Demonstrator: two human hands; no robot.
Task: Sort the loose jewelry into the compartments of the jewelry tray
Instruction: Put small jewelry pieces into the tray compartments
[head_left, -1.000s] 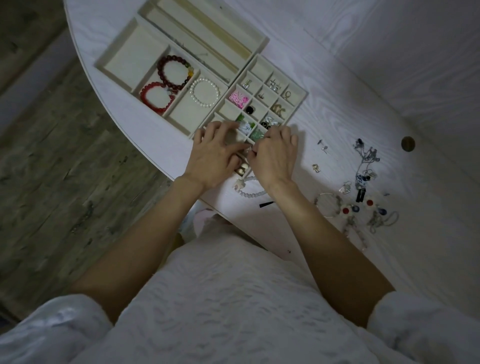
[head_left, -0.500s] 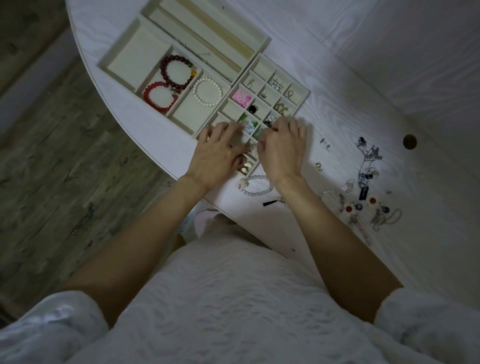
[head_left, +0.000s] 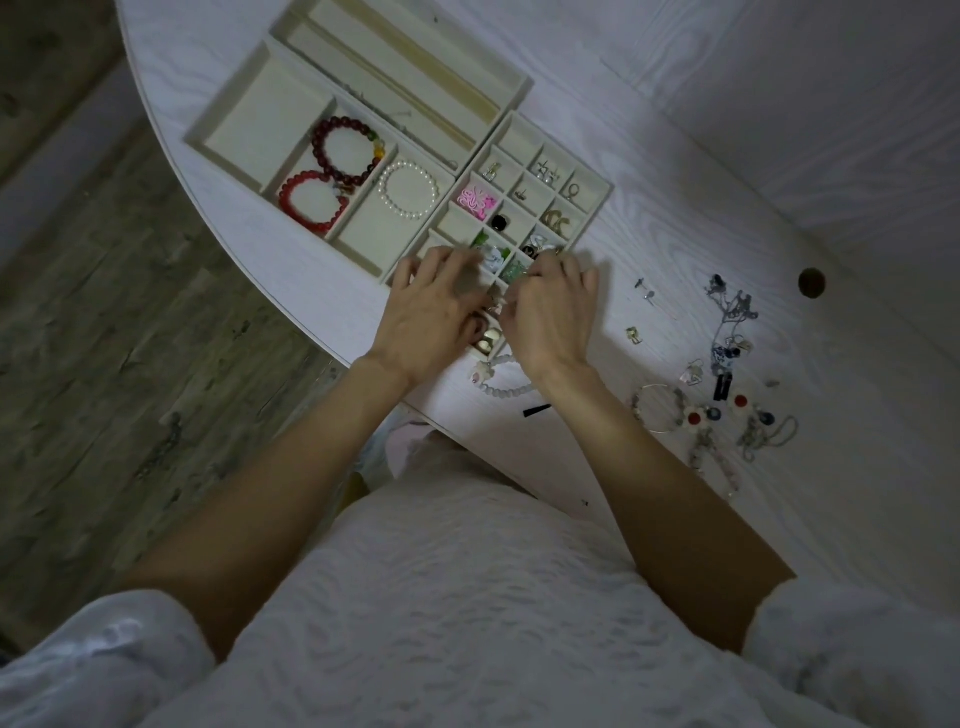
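The cream jewelry tray (head_left: 514, 137) has many small compartments holding rings, earrings and a pink piece (head_left: 475, 200). Both hands hover over its near end, backs up. My left hand (head_left: 431, 317) lies over the near-left compartments with fingers reaching forward. My right hand (head_left: 553, 317) has its fingers curled down near the green piece (head_left: 513, 270) and seems to pinch something small, which its fingers hide. Loose jewelry (head_left: 727, 358) lies scattered on the table to the right. A white bead bracelet (head_left: 501, 388) lies just below my hands.
A second tray (head_left: 254, 119) to the left holds two red bead bracelets (head_left: 311, 205) and a pearl bracelet (head_left: 409, 189). A long-slot tray (head_left: 415, 52) sits behind. A round hole (head_left: 811, 282) is in the white table. The curved table edge runs close under my wrists.
Both hands have crept a little farther up the small-compartment tray, the right hand more so. The white bead bracelet below them shows more now.
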